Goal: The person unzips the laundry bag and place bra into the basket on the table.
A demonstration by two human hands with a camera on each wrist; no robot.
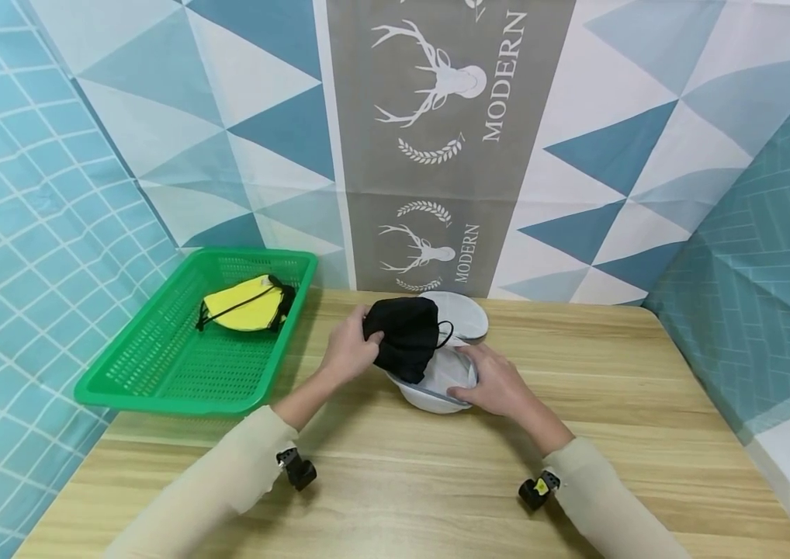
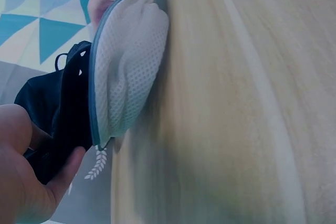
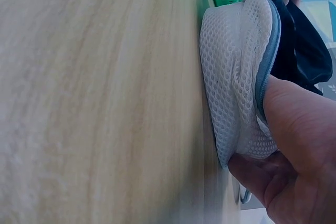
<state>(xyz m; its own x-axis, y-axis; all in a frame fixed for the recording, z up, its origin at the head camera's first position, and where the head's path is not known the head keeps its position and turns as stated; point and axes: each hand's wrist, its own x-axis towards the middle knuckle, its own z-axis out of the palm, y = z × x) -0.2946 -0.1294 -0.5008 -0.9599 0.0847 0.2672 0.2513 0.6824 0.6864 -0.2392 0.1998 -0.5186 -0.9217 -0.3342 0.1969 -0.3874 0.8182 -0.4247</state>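
Note:
My left hand (image 1: 351, 345) pinches a limp black cloth item (image 1: 405, 334) with a thin cord loop, fingers on one side and thumb on the other. Its lower end dips into the mouth of a white mesh laundry bag (image 2: 131, 61) edged with a grey-blue zipper. That bag (image 3: 226, 51) rests on the table, unzipped. On its right side, my right hand (image 1: 496, 380) grips the rim, with the thumb at the zipper edge. Behind lies the bag's round white flap (image 1: 461, 310), folded back toward the wall.
A green plastic basket (image 1: 157, 400) stands at the left of the wooden table (image 1: 395, 481). Inside it lies a yellow cloth item (image 1: 244, 303) with black cords. A patterned wall covering (image 1: 430, 194) rises along the table's back edge.

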